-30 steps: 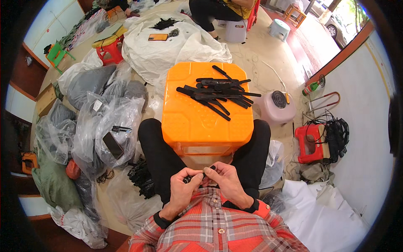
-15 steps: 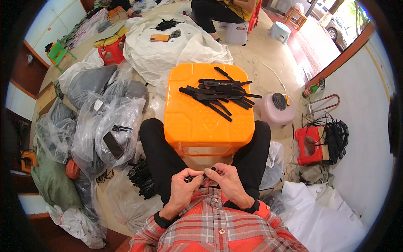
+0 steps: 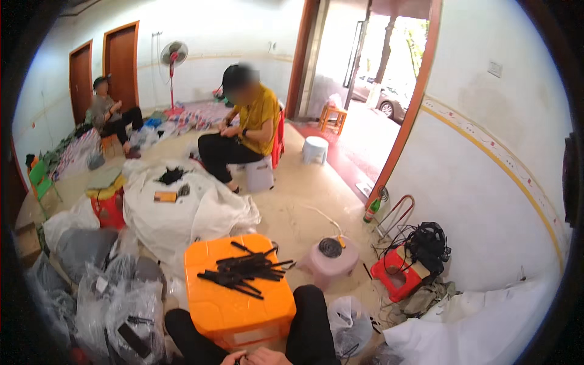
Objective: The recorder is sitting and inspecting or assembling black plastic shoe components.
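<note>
At the lower edge, between my knees, my left hand (image 3: pixel 232 359) and my right hand (image 3: pixel 267 357) meet, fingers pinched close together. A bit of a small black strip (image 3: pixel 244 360) shows between them; most of it and most of both hands lie below the picture. In front of my knees stands an orange plastic stool (image 3: pixel 201 255). On its top lies a loose, criss-crossed pile of black strips (image 3: pixel 243 271), a little way beyond my hands.
Clear plastic bags (image 3: pixel 91 304) with dark contents crowd the left, a phone (image 3: pixel 134 339) on one. Right are a pink stool (image 3: pixel 331 261) with a dark coil, a red stool (image 3: pixel 392 274) and white sheeting (image 3: pixel 468 328). Beyond, a person in yellow (image 3: pixel 261 115) sits by a white sack (image 3: pixel 158 213).
My view has tilted up and swung right, bringing the walls, doorway and two seated people into sight. My hands now sit at the lower edge, still together; the pile looks unchanged.
</note>
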A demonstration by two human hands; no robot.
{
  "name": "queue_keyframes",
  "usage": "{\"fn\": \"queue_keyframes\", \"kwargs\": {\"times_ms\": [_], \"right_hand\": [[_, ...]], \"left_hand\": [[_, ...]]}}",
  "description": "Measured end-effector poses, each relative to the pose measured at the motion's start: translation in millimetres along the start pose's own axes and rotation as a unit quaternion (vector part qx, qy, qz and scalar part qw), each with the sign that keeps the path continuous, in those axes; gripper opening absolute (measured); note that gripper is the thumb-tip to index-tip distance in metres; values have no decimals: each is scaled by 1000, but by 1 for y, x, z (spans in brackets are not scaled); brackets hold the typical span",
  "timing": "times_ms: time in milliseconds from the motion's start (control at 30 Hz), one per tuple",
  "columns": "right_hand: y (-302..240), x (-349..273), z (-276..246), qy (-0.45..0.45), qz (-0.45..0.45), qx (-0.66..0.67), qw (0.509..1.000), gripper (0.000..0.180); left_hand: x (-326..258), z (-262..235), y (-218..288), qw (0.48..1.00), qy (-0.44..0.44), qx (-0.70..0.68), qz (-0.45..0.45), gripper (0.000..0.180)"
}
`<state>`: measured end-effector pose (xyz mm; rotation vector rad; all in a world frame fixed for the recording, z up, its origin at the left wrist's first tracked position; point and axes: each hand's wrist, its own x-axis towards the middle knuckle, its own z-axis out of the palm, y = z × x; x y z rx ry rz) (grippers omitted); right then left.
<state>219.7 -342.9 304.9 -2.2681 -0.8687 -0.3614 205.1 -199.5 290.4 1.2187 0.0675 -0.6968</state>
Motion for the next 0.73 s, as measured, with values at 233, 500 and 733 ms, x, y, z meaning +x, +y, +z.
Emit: {"fn": "queue_keyframes", "kwargs": {"times_ms": [233, 500, 733], "right_hand": [[-1, 11, -30, -35, -105, 26, 993, 17], [17, 27, -45, -175, 140, 233, 946, 32], [30, 23, -57, -317, 203, 397, 837, 34]], "left_hand": [[-14, 27, 14, 937, 277, 56, 204, 19], [-4, 28, 8, 950, 243, 25, 194, 13], [-22, 25, 20, 967, 207, 38, 142, 15]]}}
